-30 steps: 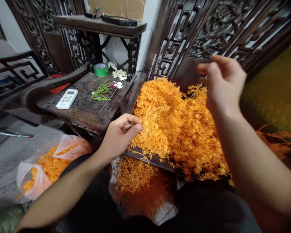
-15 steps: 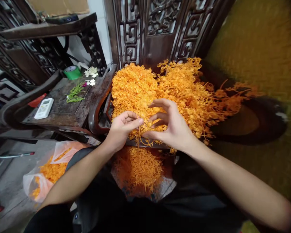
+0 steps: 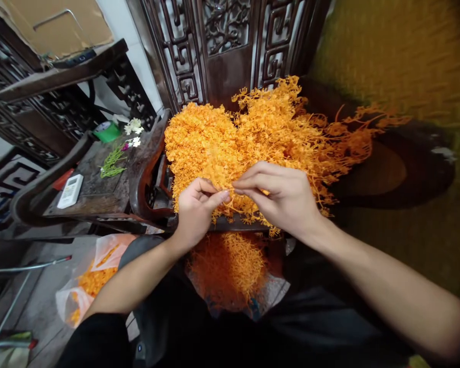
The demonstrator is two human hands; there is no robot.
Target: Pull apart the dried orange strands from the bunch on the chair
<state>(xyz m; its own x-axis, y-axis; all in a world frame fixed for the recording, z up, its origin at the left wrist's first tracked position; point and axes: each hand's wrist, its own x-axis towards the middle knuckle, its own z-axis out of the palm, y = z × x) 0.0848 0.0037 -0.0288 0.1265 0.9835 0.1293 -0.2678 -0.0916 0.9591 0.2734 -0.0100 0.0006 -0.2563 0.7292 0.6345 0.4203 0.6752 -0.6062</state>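
Observation:
My left hand (image 3: 195, 207) pinches a thin orange artificial flower sprig (image 3: 235, 205) between thumb and forefinger. Thumb and fingertips of my right hand (image 3: 283, 197) are pressed together close to the left thumb, on the same sprig; the exact grip is partly hidden. Just behind both hands rises a dense heap of orange artificial flowers (image 3: 201, 135). To its right, longer branching orange sprays (image 3: 279, 122) spread across the seat. Below my hands, between my knees, lies a mass of bare orange stems (image 3: 241, 260).
On the dark wooden chair at left lie a white remote control (image 3: 70, 190), green tape (image 3: 107, 132), green stems (image 3: 114, 162) and white flowers (image 3: 133, 126). A plastic bag (image 3: 74, 301) with orange pieces rests on the floor. A carved wooden backrest (image 3: 228, 76) stands behind the heap.
My right hand has closed from spread, curved fingers into a pinch beside my left thumb. The left hand keeps its pinch. The view has tilted and shifted slightly.

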